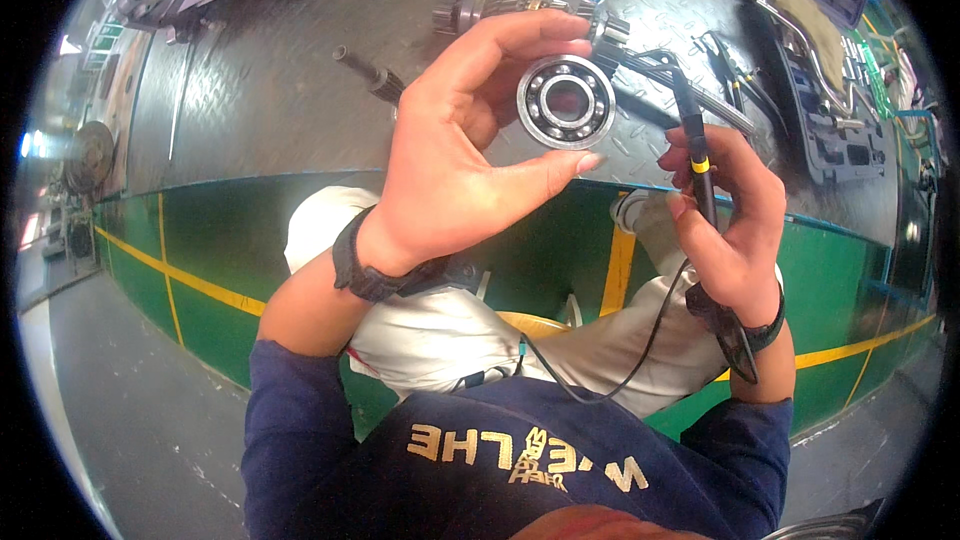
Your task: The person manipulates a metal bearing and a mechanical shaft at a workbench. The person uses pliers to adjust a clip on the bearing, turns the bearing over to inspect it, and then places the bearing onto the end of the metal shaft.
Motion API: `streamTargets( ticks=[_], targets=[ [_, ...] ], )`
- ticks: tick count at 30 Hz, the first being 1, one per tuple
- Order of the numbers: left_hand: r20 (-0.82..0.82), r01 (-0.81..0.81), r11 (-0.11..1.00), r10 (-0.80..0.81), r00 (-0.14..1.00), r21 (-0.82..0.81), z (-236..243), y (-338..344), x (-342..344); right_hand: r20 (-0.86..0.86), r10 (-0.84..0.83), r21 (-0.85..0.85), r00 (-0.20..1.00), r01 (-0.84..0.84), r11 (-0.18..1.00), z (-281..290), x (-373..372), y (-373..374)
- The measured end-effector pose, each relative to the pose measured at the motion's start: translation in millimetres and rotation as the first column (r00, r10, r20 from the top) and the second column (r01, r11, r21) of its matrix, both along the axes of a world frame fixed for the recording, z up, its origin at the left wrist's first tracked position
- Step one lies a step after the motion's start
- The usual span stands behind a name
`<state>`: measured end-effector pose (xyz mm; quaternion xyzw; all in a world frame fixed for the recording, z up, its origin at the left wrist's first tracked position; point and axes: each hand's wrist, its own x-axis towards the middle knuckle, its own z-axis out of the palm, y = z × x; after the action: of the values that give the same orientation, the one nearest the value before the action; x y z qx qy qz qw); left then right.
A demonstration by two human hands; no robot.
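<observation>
Your head camera, the left of a side-by-side fisheye pair, looks down and forward past your shirt (pixel 330 480) and lap (pixel 430 345) onto the worktop (pixel 290 70). The worktop's near edge bows across the middle of the view, and its surface reaches the top. Your left hand (pixel 445 145) and right hand (pixel 735 215) loom close to the lens; the worktop lies farther off, behind them.

Silver ring-shaped ball bearing (pixel 567 130): polished metal, glossy, smooth. Right of bearing, slim black tool (pixel 693 130) with yellow band: matt, plastic-looking. Beyond bearing, to left, long grey toothed shaft (pixel 488 6): shiny metal, ridged. Behind bearing, dark grey worktop (pixel 290 90): glossy, rough with raised tread. Nearer than bearing, navy short-sleeved shirt (pixel 330 470): matt cloth.
</observation>
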<state>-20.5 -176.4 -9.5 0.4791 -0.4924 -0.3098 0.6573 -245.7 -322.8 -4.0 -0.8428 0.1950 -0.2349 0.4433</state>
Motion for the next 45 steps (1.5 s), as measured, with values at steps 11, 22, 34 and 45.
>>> streamTargets(
  ticks=[11, 22, 34, 45],
  targets=[
    [0.387, -0.103, 0.995, 0.100, 0.916, -0.013, 3.7, 0.3, 0.3, -0.023, -0.012, -0.039, 1.000, 0.011, 0.999, -0.3, -3.2, -1.0],
    [0.560, -0.292, 0.828, -0.032, 0.828, 0.478, -33.7, -13.5, -3.7, 0.039, 0.009, -0.019, 0.999, -0.008, 1.000, -4.6, 18.9, -0.4],
    [0.745, -0.380, 0.886, 0.061, 0.664, 0.266, -46.6, -14.2, 6.3, 0.023, 0.011, -0.058, 1.000, -0.009, 0.998, -10.7, 15.3, -5.5],
    [0.716, -0.350, 0.877, 0.009, 0.698, 0.330, -44.5, 6.8, 1.5, -0.290, -0.036, -0.403, 0.956, -0.088, 0.911, -21.3, 6.4, -7.3]
  ],
)
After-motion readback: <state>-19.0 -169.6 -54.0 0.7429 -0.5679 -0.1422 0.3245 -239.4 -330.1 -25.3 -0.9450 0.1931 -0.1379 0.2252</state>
